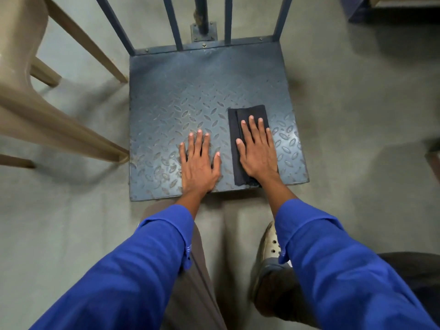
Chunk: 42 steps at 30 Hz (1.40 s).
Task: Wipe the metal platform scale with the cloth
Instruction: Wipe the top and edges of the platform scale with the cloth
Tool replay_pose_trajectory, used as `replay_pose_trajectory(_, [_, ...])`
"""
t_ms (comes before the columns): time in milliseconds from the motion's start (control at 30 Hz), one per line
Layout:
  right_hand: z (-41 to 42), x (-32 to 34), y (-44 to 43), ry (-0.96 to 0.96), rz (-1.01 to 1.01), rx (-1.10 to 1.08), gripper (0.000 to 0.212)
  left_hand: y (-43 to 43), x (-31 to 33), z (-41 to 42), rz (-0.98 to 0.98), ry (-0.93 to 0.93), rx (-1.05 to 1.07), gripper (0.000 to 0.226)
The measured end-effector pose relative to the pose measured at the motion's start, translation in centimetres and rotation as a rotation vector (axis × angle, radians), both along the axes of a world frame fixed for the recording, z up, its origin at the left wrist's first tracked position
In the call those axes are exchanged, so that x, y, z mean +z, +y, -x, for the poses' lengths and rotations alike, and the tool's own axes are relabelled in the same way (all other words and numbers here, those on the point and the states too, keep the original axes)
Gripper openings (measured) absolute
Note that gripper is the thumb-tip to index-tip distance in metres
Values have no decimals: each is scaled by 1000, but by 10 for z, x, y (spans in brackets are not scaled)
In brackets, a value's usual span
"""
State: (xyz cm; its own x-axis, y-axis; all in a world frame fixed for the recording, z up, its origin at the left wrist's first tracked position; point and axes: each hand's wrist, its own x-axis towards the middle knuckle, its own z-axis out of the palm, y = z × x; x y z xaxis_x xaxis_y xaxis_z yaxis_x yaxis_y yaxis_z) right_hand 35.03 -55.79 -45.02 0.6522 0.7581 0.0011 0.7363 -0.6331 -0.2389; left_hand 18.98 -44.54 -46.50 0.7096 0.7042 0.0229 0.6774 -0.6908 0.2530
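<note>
The metal platform scale (pixel 171 96) is a blue-grey square plate with a raised diamond tread, lying on the floor in front of me. A folded black cloth (pixel 247 115) lies flat on its front right part. My right hand (pixel 256 151) rests palm down on the cloth, fingers spread and pressing it onto the plate. My left hand (pixel 198 163) lies flat on the bare plate just left of the cloth, fingers apart, holding nothing. Both arms wear blue sleeves.
Blue upright bars and a centre post (pixel 203 17) rise from the scale's far edge. A beige plastic chair (pixel 28 96) stands at the left, one leg touching the plate's left edge. My knees and a worn white shoe (pixel 270 244) sit on the grey floor before the scale.
</note>
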Motion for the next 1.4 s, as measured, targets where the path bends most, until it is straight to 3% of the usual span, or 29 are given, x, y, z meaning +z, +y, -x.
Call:
replay_pose_trajectory(200, [7,5,-48,-13,56,-37,62,-13,6,-4,20,22,27,73])
replay_pose_trajectory(333, [1,9,-68,-18,79,-96,61,-28,6,-8,34,42,-121,77])
replay_pose_trajectory(733, [-21,0,-36,-48,25,-178,61,-29,2,-10,-37,20,-89,81])
replay_pose_trajectory(967, [3,8,-40,-36,53,72,59,-30,5,-12,-30,5,-81,77])
replay_pose_trajectory(1167, [5,8,-87,-43,48,-72,60,-33,9,-19,-27,44,-49,76])
replay_pose_trajectory(1400, [-39,5,-55,-70,61,-204,61,-34,5,-23,-67,37,-37,78])
